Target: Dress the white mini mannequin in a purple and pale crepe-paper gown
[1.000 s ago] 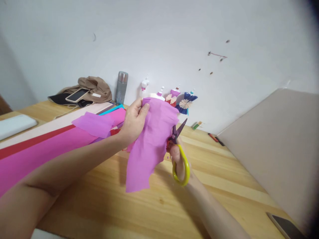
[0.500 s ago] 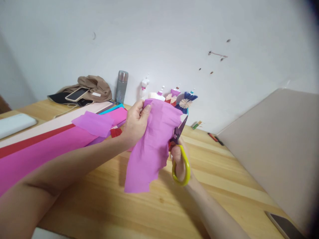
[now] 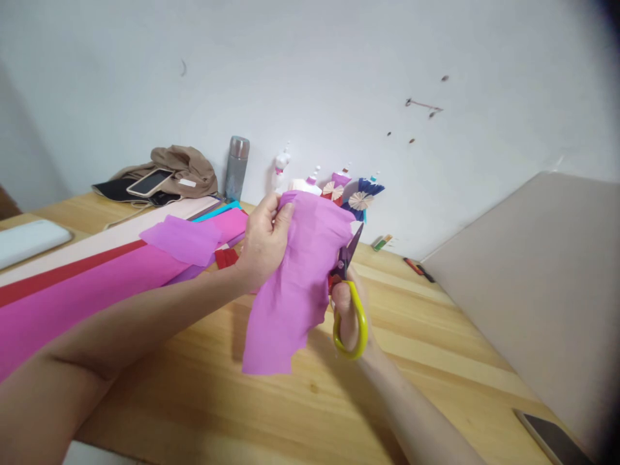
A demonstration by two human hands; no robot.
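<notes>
A purple sheet of crepe paper [image 3: 295, 284] hangs above the table, its right edge cut unevenly. My left hand [image 3: 265, 239] is closed, pinching the sheet's upper left corner between thumb and fingers. Scissors [image 3: 352, 310] with yellow handles and dark blades are in my right hand [image 3: 346, 307], whose thumb goes through one loop. Their blades point up beside the sheet's right edge; whether they touch it I cannot tell. Part of my right hand's fingers is hidden behind the handle and the paper.
Coloured paper sheets [image 3: 111, 284] lie at the left. Small dress forms [image 3: 361, 197] and a flask [image 3: 237, 168] stand along the wall. A brown cloth [image 3: 186, 171] bears a phone [image 3: 150, 183]. Another phone [image 3: 552, 439] lies at the right, a white box-like object [image 3: 31, 242] far left.
Almost nothing differs. The scissors and my right hand have shifted very slightly to the left and up; the paper and my left hand stay in place.
</notes>
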